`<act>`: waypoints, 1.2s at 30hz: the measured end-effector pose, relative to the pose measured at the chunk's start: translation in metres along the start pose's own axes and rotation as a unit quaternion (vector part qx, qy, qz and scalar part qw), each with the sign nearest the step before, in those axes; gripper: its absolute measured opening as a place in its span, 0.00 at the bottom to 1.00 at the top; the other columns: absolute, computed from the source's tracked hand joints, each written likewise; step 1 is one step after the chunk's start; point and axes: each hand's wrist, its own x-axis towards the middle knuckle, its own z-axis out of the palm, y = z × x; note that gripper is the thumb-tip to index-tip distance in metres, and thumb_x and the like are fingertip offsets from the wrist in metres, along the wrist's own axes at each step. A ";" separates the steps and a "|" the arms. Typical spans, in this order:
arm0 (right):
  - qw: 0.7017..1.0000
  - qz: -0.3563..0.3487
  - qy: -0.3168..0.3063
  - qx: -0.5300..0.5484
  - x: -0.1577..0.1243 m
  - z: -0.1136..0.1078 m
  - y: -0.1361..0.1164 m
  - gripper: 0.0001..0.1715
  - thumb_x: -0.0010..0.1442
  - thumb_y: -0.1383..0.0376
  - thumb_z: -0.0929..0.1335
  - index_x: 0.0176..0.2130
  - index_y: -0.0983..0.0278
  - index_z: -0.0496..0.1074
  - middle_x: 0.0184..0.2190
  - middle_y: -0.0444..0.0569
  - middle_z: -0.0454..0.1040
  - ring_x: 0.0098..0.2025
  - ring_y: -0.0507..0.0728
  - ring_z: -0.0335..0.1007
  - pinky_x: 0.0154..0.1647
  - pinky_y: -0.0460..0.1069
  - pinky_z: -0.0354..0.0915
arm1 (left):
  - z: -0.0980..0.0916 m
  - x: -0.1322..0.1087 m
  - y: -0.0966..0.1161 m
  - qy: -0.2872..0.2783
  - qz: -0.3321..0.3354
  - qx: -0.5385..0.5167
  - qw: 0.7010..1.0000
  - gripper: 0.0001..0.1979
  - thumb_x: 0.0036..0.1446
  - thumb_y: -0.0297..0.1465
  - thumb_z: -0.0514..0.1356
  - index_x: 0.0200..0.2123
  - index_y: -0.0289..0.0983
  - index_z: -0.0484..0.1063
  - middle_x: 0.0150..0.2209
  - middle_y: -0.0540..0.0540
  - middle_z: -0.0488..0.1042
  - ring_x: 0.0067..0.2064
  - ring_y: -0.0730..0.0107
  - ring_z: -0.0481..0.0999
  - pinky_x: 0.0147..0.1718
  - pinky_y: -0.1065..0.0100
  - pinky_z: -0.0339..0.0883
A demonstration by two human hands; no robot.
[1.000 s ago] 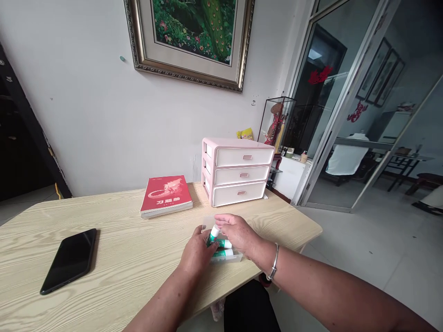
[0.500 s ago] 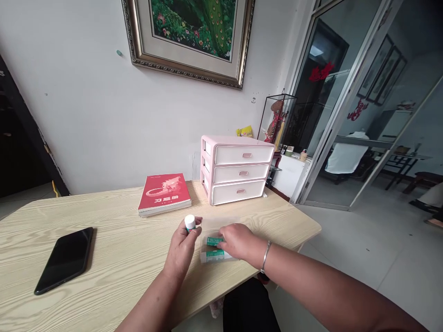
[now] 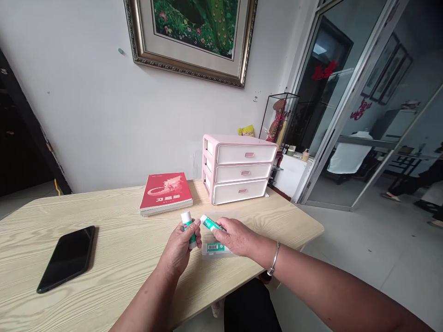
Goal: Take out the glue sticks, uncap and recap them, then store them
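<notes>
My left hand (image 3: 180, 246) is closed around a green-and-white glue stick (image 3: 187, 222), held nearly upright with its white cap on top. A second glue stick (image 3: 209, 223) of the same kind is gripped in my right hand (image 3: 237, 236), tilted with its white end toward the left hand. Beneath the right hand lies a clear plastic box (image 3: 207, 253) on the table, partly covered by that hand. A green label with a barcode (image 3: 215, 247) shows at the box's near side.
A pink-and-white three-drawer cabinet (image 3: 244, 174) stands at the table's back. Left of it lies a thick red book (image 3: 166, 191). A black phone (image 3: 67, 258) rests at the left on the wooden table (image 3: 124, 258). The table's right edge borders open floor.
My right hand has lifted a glue stick out of the clear box and holds it above. My left hand has turned its glue stick, so more of its side shows.
</notes>
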 end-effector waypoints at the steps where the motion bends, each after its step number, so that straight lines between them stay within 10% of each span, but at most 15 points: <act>1: 0.999 -0.012 -0.006 0.047 -0.003 0.000 -0.005 0.16 0.66 0.57 0.62 0.43 0.64 0.73 0.35 0.48 0.78 0.34 0.55 0.71 0.31 0.46 0.58 | 0.002 -0.002 0.000 -0.020 -0.007 -0.003 1.000 0.21 0.46 0.44 0.70 0.29 0.37 0.65 0.22 0.55 0.65 0.21 0.77 0.63 0.22 0.71 0.60; 7: 0.983 -0.123 -0.021 0.134 -0.008 0.011 -0.024 0.14 0.66 0.58 0.63 0.44 0.61 0.75 0.36 0.44 0.79 0.36 0.53 0.72 0.34 0.45 0.59 | 0.004 -0.007 0.001 -0.038 -0.025 0.006 0.999 0.28 0.38 0.41 0.74 0.41 0.36 0.68 0.26 0.54 0.70 0.25 0.75 0.68 0.22 0.73 0.58; 12: 0.996 -0.074 -0.011 0.047 0.006 0.009 0.000 0.15 0.65 0.62 0.63 0.39 0.62 0.78 0.30 0.44 0.77 0.33 0.53 0.69 0.32 0.46 0.57 | -0.026 0.009 0.011 0.128 0.032 0.197 0.971 0.28 0.43 0.48 0.69 0.41 0.38 0.68 0.28 0.50 0.73 0.26 0.69 0.71 0.23 0.70 0.59; 15: 0.999 -0.017 -0.018 -0.040 0.012 0.011 0.021 0.13 0.58 0.66 0.67 0.42 0.62 0.78 0.35 0.47 0.78 0.38 0.56 0.71 0.37 0.47 0.59 | -0.054 0.024 0.020 0.213 0.040 0.459 0.862 0.24 0.49 0.49 0.64 0.40 0.38 0.69 0.30 0.45 0.76 0.31 0.59 0.76 0.27 0.66 0.62; 20: 0.991 -0.051 -0.034 -0.121 0.014 0.017 0.034 0.13 0.57 0.69 0.67 0.42 0.64 0.78 0.40 0.53 0.78 0.44 0.59 0.71 0.44 0.48 0.59 | -0.080 0.045 0.024 0.148 0.008 0.715 0.683 0.21 0.53 0.40 0.62 0.49 0.39 0.69 0.40 0.36 0.79 0.40 0.48 0.79 0.33 0.62 0.63; 32: 0.959 -0.030 -0.117 -0.257 0.016 0.017 0.025 0.12 0.60 0.61 0.69 0.38 0.66 0.79 0.38 0.58 0.79 0.43 0.64 0.75 0.41 0.51 0.63 | -0.103 0.054 0.014 0.038 0.054 0.778 0.625 0.35 0.56 0.50 0.58 0.64 0.40 0.63 0.57 0.35 0.71 0.57 0.46 0.69 0.52 0.54 0.61; 36: 0.964 -0.061 -0.065 -0.249 0.006 0.008 0.021 0.13 0.65 0.63 0.66 0.42 0.68 0.75 0.41 0.58 0.77 0.46 0.63 0.71 0.45 0.52 0.61 | -0.113 0.053 0.010 0.015 0.070 0.752 0.656 0.33 0.56 0.46 0.59 0.64 0.42 0.63 0.61 0.38 0.68 0.60 0.49 0.68 0.55 0.55 0.61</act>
